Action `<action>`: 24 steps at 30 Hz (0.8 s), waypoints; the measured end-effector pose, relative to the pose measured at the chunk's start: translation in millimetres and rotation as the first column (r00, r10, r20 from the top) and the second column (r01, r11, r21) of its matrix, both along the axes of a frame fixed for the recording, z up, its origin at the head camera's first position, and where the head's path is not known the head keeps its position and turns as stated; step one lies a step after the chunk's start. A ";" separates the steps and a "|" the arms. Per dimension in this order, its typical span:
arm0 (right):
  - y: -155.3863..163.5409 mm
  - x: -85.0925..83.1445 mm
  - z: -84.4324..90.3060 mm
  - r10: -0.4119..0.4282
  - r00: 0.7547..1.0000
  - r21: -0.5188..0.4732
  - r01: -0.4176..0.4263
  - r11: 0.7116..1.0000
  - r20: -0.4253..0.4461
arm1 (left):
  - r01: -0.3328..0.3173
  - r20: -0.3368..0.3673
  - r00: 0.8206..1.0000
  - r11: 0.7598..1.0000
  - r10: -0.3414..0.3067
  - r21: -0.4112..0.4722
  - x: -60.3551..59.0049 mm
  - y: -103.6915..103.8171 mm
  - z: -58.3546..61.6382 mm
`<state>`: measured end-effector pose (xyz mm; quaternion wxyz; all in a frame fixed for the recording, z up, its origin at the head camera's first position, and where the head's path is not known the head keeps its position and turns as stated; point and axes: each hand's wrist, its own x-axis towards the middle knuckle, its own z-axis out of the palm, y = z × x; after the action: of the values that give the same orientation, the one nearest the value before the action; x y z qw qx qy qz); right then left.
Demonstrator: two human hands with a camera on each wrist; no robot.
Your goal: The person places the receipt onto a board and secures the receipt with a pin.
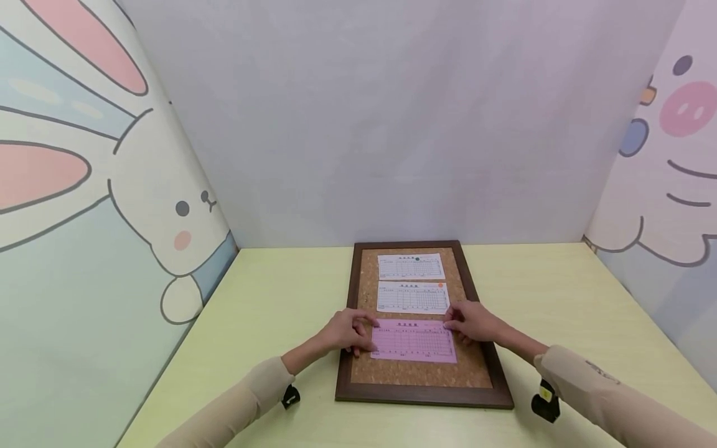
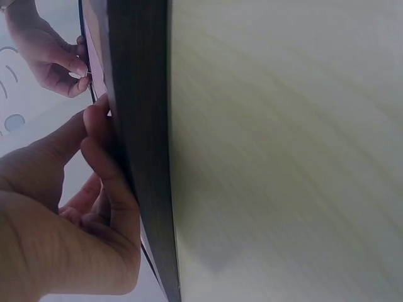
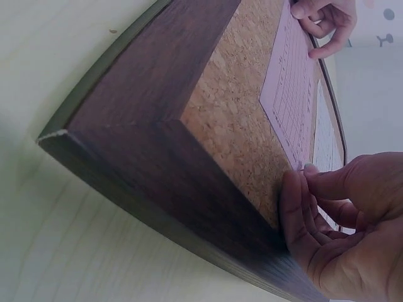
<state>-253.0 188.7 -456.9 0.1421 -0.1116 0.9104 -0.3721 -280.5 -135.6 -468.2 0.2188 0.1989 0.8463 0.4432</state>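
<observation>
A pink printed form (image 1: 414, 342) lies on the cork board (image 1: 420, 374), below two white printed forms (image 1: 411, 267). My left hand (image 1: 348, 331) rests at the pink form's left edge, its fingertips spread over the upper and lower left corners. At the upper right corner, my right hand (image 1: 473, 320) pinches a small thin pin (image 3: 302, 168) between thumb and forefinger; most of the pin is hidden by the fingers. In the left wrist view the left hand (image 2: 69, 220) lies against the dark wooden frame (image 2: 141, 145).
The framed board lies flat on a pale yellow table (image 1: 285, 286), near the grey back wall (image 1: 392, 124). A dark green dot (image 1: 417, 259) marks the top white form, an orange dot (image 1: 440, 285) the lower one. Cartoon-painted side walls (image 1: 168, 186) stand left and right.
</observation>
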 end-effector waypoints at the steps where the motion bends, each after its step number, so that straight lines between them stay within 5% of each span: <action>1: 0.1 0.1 -0.4 -0.003 1.000 -0.007 0.003 1.000 0.001 | 0.000 0.000 1.000 1.000 0.000 0.000 -0.1 0.1 0.1; 17: 0.9 -2.6 0.8 -0.014 0.999 -0.009 0.014 1.000 0.044 | 0.011 0.012 1.000 1.000 -0.011 -0.009 0.7 2.8 4.7; 24: -0.8 0.4 -0.3 0.004 1.000 -0.019 -0.004 1.000 0.000 | 0.018 0.007 1.000 1.000 -0.018 -0.008 0.6 0.6 3.4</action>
<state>-252.6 187.8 -457.2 0.1416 -0.1148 0.9067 -0.3804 -279.9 -135.0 -464.8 0.2268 0.2042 0.8454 0.4385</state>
